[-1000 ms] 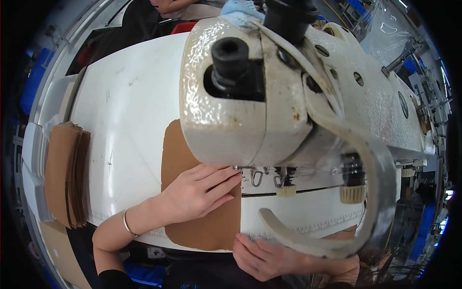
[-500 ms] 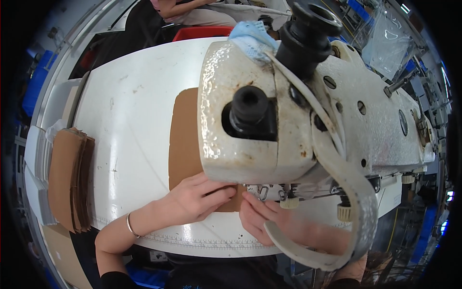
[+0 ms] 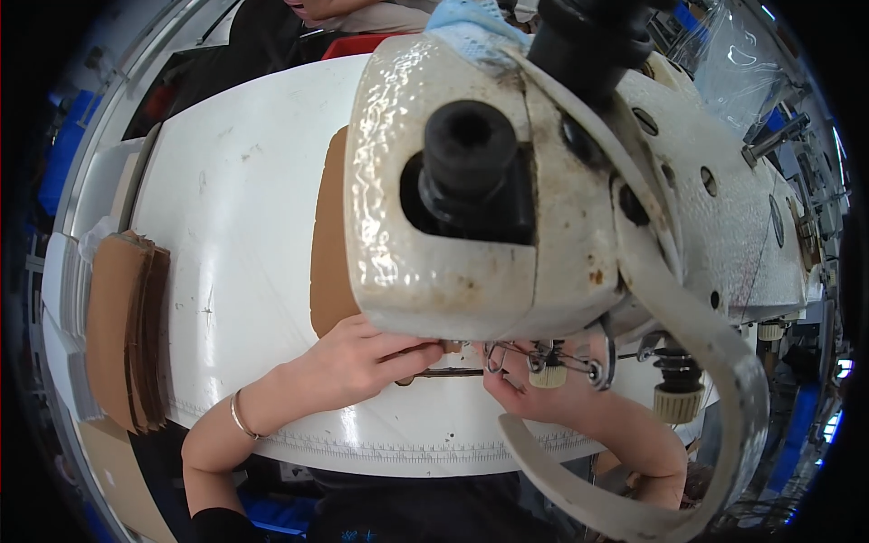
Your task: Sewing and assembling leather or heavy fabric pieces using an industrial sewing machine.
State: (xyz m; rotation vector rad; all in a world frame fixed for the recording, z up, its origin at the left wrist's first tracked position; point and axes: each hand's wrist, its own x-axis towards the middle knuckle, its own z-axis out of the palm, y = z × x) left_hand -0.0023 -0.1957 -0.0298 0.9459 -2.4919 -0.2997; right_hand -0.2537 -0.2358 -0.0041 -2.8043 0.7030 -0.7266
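A brown flat panel point(image 3: 331, 240) lies on the white table under the head of a sewing machine point(image 3: 434, 281), which hides much of it. My left hand point(image 3: 367, 362) is closed on the panel left of the needle area, its fingers bent and pressed together, the tips partly under the machine head. The panel's near edge shows as a thin dark line between my hands. At the right end of that edge my right hand point(image 3: 543, 394) is closed, thumb against it; metal thread guides point(image 3: 543, 355) cover some of its fingers.
A stack of brown panels point(image 3: 122, 330) stands at the table's left side, beside white sheets point(image 3: 68, 317). A pale curved strap point(image 3: 724, 380) hangs from the machine at right. A ruler scale point(image 3: 380, 445) runs along the near table edge. Another person point(image 3: 335, 11) sits beyond.
My right hand has moved right and slightly away, behind the thread guides. The panel's near edge has drawn back under the machine and now shows edge-on. The whole view has shifted a little.
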